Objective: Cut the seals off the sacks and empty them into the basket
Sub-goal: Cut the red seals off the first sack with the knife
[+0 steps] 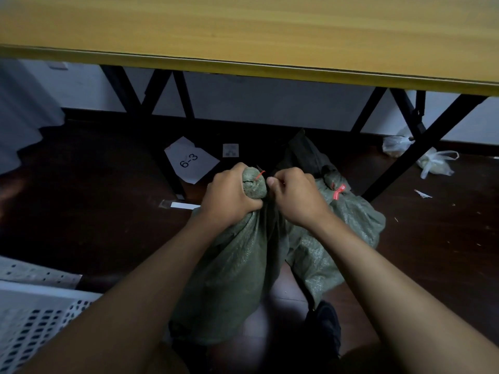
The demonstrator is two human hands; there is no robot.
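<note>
Gripping the near green sack (pixel 232 265) by its neck, left hand (pixel 229 194) fisted below the red seal (pixel 259 175), right hand (pixel 294 195) curled alongside, its hold unclear; contents hidden.

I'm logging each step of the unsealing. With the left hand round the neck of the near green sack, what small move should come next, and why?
Probably cut the thin red seal now. The left hand grips the near green woven sack below its tied neck, and the right hand is curled close beside the seal; whether it holds a blade I cannot tell.
</note>
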